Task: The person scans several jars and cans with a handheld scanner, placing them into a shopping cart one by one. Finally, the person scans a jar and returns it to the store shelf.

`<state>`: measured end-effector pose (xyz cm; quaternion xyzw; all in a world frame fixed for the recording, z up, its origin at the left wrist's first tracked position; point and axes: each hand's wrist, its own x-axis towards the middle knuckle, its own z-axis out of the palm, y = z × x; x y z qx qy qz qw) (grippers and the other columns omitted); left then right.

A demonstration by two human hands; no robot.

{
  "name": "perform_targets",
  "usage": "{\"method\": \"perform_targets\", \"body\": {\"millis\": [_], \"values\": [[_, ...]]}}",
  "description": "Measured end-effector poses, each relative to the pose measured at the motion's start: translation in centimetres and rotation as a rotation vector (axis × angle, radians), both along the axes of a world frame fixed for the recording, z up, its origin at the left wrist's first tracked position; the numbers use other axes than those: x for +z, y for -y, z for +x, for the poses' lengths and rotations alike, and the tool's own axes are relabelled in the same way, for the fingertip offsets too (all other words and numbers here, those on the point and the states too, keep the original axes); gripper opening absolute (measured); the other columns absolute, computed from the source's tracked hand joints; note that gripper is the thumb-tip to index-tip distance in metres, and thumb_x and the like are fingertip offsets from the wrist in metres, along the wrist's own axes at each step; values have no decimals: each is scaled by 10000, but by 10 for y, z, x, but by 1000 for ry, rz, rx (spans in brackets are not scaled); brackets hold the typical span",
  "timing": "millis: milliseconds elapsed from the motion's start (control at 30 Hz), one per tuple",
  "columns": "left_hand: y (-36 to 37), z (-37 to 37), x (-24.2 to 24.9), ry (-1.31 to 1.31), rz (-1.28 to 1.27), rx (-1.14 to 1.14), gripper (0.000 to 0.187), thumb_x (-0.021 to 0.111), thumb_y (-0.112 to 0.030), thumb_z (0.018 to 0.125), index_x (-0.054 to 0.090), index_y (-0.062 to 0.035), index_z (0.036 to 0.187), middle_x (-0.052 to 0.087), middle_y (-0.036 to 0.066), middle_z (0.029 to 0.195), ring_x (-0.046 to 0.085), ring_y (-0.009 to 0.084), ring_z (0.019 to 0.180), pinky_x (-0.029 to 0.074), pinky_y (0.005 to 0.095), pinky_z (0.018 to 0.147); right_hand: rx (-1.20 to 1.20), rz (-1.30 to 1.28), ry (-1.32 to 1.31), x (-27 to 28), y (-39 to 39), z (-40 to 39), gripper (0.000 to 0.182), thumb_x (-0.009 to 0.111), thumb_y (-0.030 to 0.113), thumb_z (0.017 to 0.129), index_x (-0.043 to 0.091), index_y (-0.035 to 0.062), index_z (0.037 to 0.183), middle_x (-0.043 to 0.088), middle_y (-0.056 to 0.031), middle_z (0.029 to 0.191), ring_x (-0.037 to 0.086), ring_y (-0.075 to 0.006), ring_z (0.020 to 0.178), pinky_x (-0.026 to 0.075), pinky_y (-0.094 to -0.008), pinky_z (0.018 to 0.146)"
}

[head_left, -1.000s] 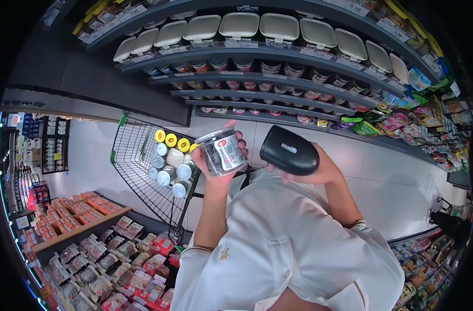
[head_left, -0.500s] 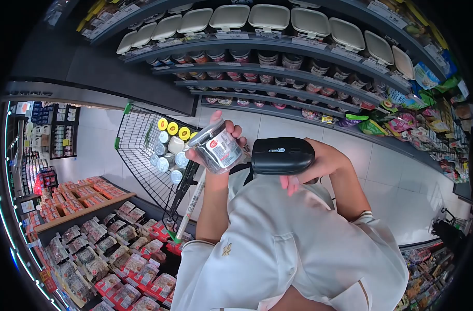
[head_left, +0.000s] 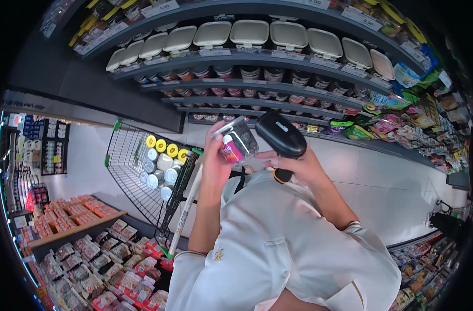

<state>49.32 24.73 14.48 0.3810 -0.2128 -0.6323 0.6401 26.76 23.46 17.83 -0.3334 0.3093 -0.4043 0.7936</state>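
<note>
My left hand [head_left: 214, 158] is wrapped around a clear plastic jar [head_left: 241, 139] with a pink label and dark contents. The jar is tilted, its label side and lid facing up and left. Close to its right, my right hand [head_left: 305, 168] grips a black barcode scanner [head_left: 280, 133] by the handle, which shows an orange edge below the fingers. The scanner's rounded head points up and left, beside the jar's upper corner. Part of the left fingers is hidden behind the jar.
A wire shopping cart [head_left: 126, 168] at the left holds several cans [head_left: 153, 180] and yellow-lidded jars [head_left: 161, 145]. Ahead stand shelves [head_left: 221, 54] of white-lidded tubs and jars. Packaged food [head_left: 91, 259] fills a display at lower left; bagged snacks [head_left: 386, 123] hang at right.
The jar has been turned in my left hand, so its pink label now shows. The scanner has tilted and moved slightly up, exposing its handle. The view has shifted a little.
</note>
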Motion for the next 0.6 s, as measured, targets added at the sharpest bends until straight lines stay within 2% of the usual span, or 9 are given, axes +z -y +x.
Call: {"method": "perform_targets", "body": {"millis": [67,133,233,333,367,433,467,533,600], "values": [[1,0,3,48,25,-45,446,575,-200,1031,418,-68,1428,559,125,1326,579,196,1197,504,370,1014,-9,2,-54,-5,-5,6,482,765,-26,802,627,-35,1264,740,-174,1075,721,-222,978,586,-367,850],[0,-4,16,173,73,-72,437,538,-219,1039,428,-50,1426,566,132,1318,559,205,1229,485,394,1039,-54,-22,-98,-9,-9,12,473,760,-29,803,627,-36,1257,738,-174,1080,721,-220,977,591,-369,852],[4,3,12,159,122,-141,531,623,-136,981,397,-80,1458,547,127,1339,542,201,1246,481,381,1039,-88,-3,-88,-2,-13,18,477,750,-37,804,617,-39,1262,733,-173,1097,722,-227,979,598,-390,869],[0,12,15,274,-29,-265,729,732,-3,878,330,-87,1481,518,136,1331,577,204,1190,527,347,981,-119,-9,-126,-1,-17,23,479,742,-45,803,607,-48,1263,725,-179,1104,722,-239,989,602,-410,888],[2,17,11,206,-27,-307,915,770,85,777,268,-97,1520,496,140,1352,573,215,1197,518,363,1000,-117,-2,-135,-1,-18,24,476,740,-46,803,608,-49,1260,723,-178,1102,721,-242,993,603,-415,889],[1,23,9,203,-63,-364,942,786,69,758,281,-101,1535,482,127,1389,532,221,1261,462,385,1065,-110,14,-154,-3,-21,25,470,737,-48,804,610,-51,1256,719,-176,1098,718,-249,1002,606,-426,891],[0,27,7,200,-80,-391,956,794,60,749,287,-104,1542,474,121,1408,512,223,1292,434,396,1097,-118,15,-172,-6,-22,27,511,726,-58,802,574,-58,1290,699,-189,1136,720,-282,1004,609,-445,892],[0,33,3,228,-53,-405,1015,824,67,717,272,-100,1552,481,140,1388,517,235,1291,452,395,1084,-133,20,-208,-10,-26,31,594,702,-78,798,504,-72,1358,659,-214,1210,724,-348,1008,613,-484,894],[0,40,-1,255,-26,-434,1029,837,68,710,269,-96,1552,488,149,1376,523,241,1286,463,392,1074,-138,32,-226,-12,-30,37,589,700,-82,797,509,-70,1354,661,-207,1206,723,-344,1012,618,-481,883]]}}
